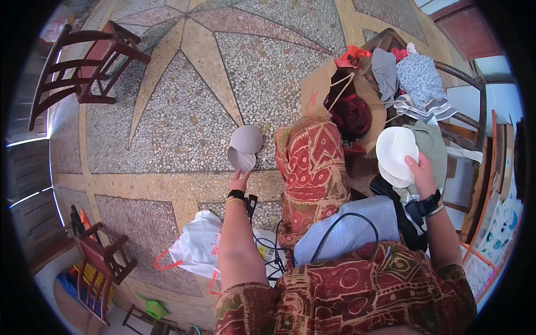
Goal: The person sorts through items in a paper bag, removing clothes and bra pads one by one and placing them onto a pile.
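Over the pebbled floor, my left hand (240,181) holds the lower edge of a pair of mauve-grey moulded bra cups (247,139) between its fingertips. One cup bulges outward and the other shows its hollow. To the right, my right hand (423,176) pinches overlapping white foam pads (393,150), thumb on top. Behind them lies a grey-green garment (431,144). A pale blue padded piece (351,224), seemingly wrapped in clear plastic, rests on my lap with a black cable (335,228) curving across it.
An open paper bag (315,90) with dark red fabric stands beyond my knee. Folded clothes (421,77) are heaped on a wooden chair (481,100) at right. A white plastic bag (197,240) lies at lower left. Wooden chairs (96,63) stand at the far left.
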A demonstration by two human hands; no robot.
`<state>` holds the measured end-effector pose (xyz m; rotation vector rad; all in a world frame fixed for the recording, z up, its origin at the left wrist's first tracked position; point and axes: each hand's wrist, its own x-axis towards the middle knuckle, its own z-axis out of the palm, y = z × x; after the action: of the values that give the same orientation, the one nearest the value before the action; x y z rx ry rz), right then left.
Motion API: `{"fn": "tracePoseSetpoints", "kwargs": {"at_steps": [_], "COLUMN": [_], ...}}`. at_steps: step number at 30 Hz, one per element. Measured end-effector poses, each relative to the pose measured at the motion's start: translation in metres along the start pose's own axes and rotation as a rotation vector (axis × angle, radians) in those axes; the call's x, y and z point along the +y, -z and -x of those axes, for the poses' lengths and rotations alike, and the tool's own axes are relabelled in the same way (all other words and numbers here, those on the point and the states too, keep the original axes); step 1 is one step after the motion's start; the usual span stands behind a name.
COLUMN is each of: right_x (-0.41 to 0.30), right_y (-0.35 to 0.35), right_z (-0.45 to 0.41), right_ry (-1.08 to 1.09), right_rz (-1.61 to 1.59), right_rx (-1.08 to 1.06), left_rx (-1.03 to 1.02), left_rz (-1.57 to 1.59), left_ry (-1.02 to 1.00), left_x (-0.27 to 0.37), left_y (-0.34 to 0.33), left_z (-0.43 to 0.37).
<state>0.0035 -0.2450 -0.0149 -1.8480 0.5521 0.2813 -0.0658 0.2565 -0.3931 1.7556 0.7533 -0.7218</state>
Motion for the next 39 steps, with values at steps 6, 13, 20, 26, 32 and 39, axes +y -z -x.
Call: {"fn": "tracePoseSetpoints", "kwargs": {"at_steps": [6, 13, 20, 26, 32, 39], "right_x": [-0.002, -0.004, -0.006, -0.013, -0.038, -0.059], "right_y": [-0.005, -0.009, -0.015, -0.030, -0.038, -0.028], "right_z": [0.002, 0.000, -0.005, -0.002, 0.017, 0.031], "right_ry": [-0.015, -0.007, 0.048, 0.203, 0.488, 0.688], "right_rz": [0.056, 0.046, 0.326, 0.539, 0.521, 0.775], "right_rx": [0.009, -0.013, 0.062, -0.015, -0.041, -0.149], "left_rx": [-0.054, -0.105, 0.421, 0.547, 0.439, 0.438], "left_rz": [-0.115, 0.053, 0.373, 1.034, 1.004, 0.534], "left_ry": [0.036, 0.075, 0.075, 0.240, 0.020, -0.433], "left_x": [0.030, 0.046, 0.029, 0.026, 0.073, 0.167], "left_y": [-0.003, -0.004, -0.012, 0.010, 0.033, 0.061], "left_z": [-0.009, -0.006, -0.012, 0.016, 0.077, 0.155]}}
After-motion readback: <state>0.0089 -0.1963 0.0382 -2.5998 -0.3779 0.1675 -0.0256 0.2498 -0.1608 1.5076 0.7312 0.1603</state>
